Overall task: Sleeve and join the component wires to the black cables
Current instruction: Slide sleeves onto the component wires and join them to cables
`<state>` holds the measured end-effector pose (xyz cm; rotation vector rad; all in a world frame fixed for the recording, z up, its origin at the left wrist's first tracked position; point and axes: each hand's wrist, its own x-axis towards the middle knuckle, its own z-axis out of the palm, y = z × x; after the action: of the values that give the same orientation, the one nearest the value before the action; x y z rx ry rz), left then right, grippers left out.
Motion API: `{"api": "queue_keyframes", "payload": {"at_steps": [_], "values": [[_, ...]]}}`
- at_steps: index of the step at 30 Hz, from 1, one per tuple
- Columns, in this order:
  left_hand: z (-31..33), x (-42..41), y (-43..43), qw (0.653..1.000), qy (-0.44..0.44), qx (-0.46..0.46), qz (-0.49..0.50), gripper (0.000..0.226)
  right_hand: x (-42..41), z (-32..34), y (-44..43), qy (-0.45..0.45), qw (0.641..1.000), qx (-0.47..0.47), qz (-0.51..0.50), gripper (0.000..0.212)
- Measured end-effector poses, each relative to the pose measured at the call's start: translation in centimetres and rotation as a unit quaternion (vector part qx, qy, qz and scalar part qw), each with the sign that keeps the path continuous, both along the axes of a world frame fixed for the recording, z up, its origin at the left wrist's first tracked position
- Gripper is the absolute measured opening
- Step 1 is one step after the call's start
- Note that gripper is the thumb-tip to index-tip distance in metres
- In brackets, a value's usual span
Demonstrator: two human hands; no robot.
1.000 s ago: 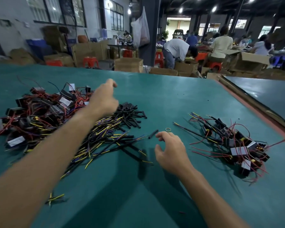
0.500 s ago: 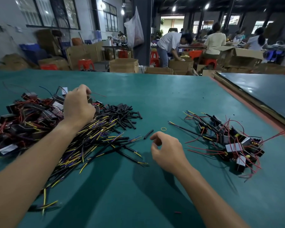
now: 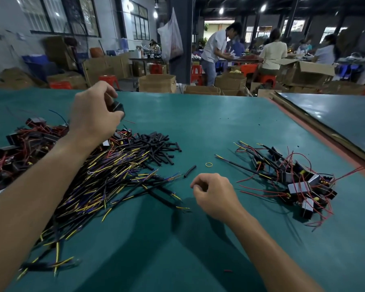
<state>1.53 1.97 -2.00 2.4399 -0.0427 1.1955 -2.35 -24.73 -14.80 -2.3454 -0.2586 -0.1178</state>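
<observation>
My left hand (image 3: 93,114) is raised above the left pile and grips a small black box component (image 3: 116,107) with thin red wires trailing from it. Below it lies a heap of such black components with red wires (image 3: 23,148). Beside that heap are black cables with yellow and purple ends (image 3: 105,182) and a pile of short black sleeve tubes (image 3: 158,146). My right hand (image 3: 213,192) hovers low over the green table (image 3: 198,127) with loosely curled fingers and holds nothing. One loose sleeve (image 3: 189,171) lies just ahead of it.
A pile of joined components and cables (image 3: 291,178) lies on the right. A small yellow rubber ring (image 3: 208,164) sits near the loose sleeve. A second table (image 3: 335,123) borders the right edge. Cardboard boxes and people working stand beyond the far edge.
My left hand reached into the component heap, gripped one black component and lifted it up clear of the pile. My right hand stayed nearly in place with its fingers curled.
</observation>
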Motion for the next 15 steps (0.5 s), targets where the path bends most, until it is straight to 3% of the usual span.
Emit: {"api": "queue_keyframes", "payload": {"at_steps": [3,9,11,15], "values": [[0.1,-0.9,-1.5,0.998,-0.002,0.021,-0.061,0.032,0.1,0.1,0.0,-0.005,1.0,0.007,-0.002,0.019],[3.0,-3.1,-4.9,0.981,-0.111,0.018,-0.161,0.029,0.1,0.2,0.1,-0.006,1.0,0.017,0.013,0.018],[3.5,-3.4,-5.8,0.978,-0.092,0.026,-0.186,0.034,0.0,0.2,0.1,-0.008,0.999,0.028,0.023,0.018],[1.1,-2.5,-5.7,0.982,0.041,0.006,-0.184,0.032,-0.1,0.1,-0.1,0.002,0.999,0.021,0.036,0.017]]}}
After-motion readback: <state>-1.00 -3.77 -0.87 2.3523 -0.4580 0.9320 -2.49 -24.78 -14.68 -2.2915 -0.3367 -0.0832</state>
